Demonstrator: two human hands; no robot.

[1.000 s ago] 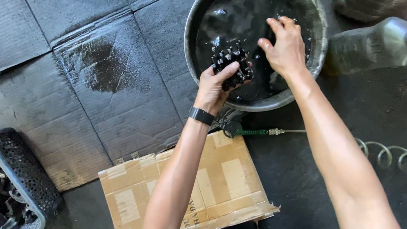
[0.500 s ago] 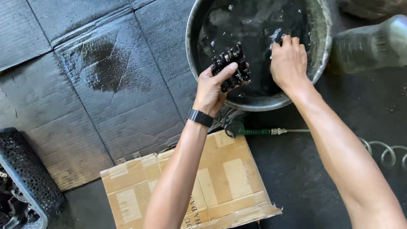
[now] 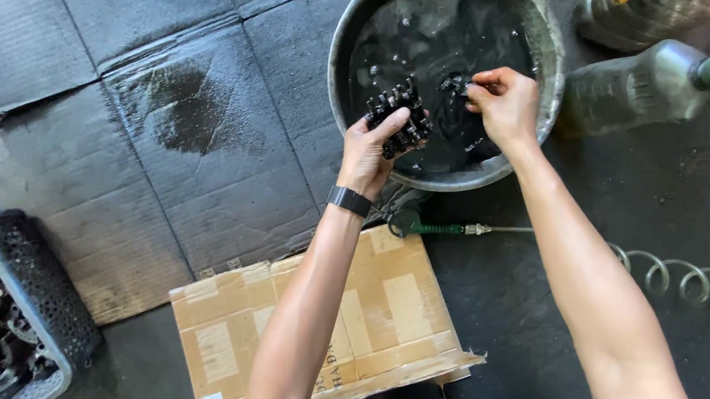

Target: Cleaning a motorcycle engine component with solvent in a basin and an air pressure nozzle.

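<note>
Left hand (image 3: 372, 150) is clamped around a black toothed metal part (image 3: 399, 119), holding it over the dark liquid in the round metal basin (image 3: 548, 42). Right hand (image 3: 502, 107), at the part's three o'clock, pinches a small dark brush (image 3: 454, 86); a plastic bottle (image 3: 648, 84) lies farther out at three o'clock.

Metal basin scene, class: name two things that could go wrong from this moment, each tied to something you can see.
1. The left hand holds a wet, dark toothed metal part over the metal basin; it might slip and splash the dark liquid.
2. The plastic bottle lies on its side beside the basin, near the right hand; an elbow could knock it rolling.
</note>
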